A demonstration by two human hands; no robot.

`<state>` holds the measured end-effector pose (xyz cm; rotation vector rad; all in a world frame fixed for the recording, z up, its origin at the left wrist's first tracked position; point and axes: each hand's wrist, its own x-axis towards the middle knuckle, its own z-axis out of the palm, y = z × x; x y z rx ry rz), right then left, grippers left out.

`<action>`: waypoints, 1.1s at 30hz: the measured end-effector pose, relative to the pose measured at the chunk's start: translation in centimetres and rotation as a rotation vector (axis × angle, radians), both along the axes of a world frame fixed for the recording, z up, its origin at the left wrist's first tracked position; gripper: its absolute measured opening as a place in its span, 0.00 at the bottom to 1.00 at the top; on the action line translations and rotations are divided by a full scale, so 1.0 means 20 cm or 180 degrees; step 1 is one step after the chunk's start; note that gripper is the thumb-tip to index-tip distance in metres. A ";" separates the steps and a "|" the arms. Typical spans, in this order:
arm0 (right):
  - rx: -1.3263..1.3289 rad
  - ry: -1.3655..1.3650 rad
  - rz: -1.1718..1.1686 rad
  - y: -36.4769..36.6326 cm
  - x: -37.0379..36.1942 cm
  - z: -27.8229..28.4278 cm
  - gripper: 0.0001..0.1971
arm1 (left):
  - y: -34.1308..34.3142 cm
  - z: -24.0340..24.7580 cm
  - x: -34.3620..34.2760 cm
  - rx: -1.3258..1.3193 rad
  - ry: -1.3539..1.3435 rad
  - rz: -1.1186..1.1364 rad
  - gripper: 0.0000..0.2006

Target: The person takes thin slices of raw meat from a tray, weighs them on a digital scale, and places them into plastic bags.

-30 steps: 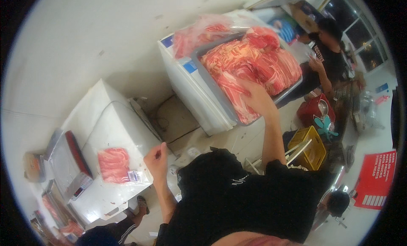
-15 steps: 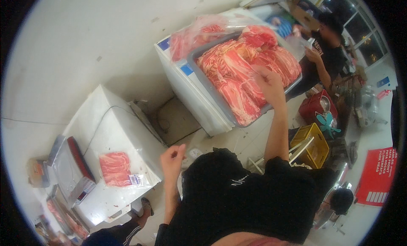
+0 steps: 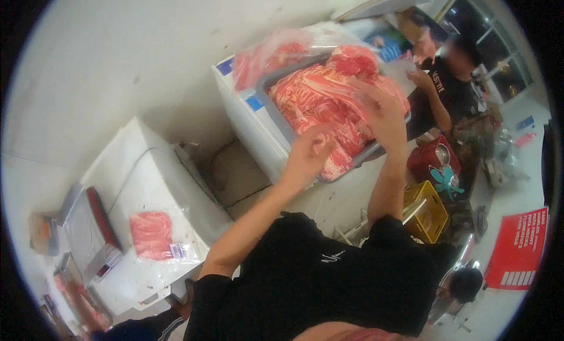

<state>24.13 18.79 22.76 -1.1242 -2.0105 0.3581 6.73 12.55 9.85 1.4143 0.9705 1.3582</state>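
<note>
A grey tub (image 3: 281, 116) heaped with thin red-and-white slices of raw meat (image 3: 317, 106) stands on a white chest freezer (image 3: 249, 129). Over the right side of the heap, my right hand (image 3: 385, 115) has its fingers closed on a strip of the sliced meat; the fingertips are slightly blurred. My left hand (image 3: 308, 156) is at the tub's near left edge, thumb and fingers apart around the front slices. Whether it touches them is hard to tell.
Behind the tub lies a clear bag of meat (image 3: 273, 59). At left, a flat pack of slices (image 3: 151, 235) rests on another white freezer (image 3: 176, 194) beside a scale (image 3: 106, 259). A co-worker (image 3: 440, 82) holds clear plastic at back right. Yellow crate (image 3: 426, 212) and red crate (image 3: 432, 159) stand right.
My left hand has moved up and right from beside the freezer to the tub's front edge. My right hand has shifted slightly up and right over the meat. The view has tilted a little.
</note>
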 end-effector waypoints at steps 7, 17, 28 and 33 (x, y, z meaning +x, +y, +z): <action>-0.0058 0.0109 -0.0042 -0.02 -0.03 0.05 0.15 | 0.08 0.06 0.10 0.0081 -0.1224 0.0207 0.28; 0.0165 0.0095 0.1292 -0.45 -0.72 -0.55 0.12 | -0.39 0.05 -0.56 -0.1287 -0.3323 0.0433 0.21; -0.5222 0.3656 0.2909 -0.57 -1.31 -0.89 0.27 | -1.09 0.03 -0.92 -0.0235 -0.3897 0.1881 0.23; -0.8615 0.4592 0.3309 -0.79 -1.52 -1.18 0.39 | -1.23 -0.21 -0.91 0.0105 -0.3596 0.2598 0.22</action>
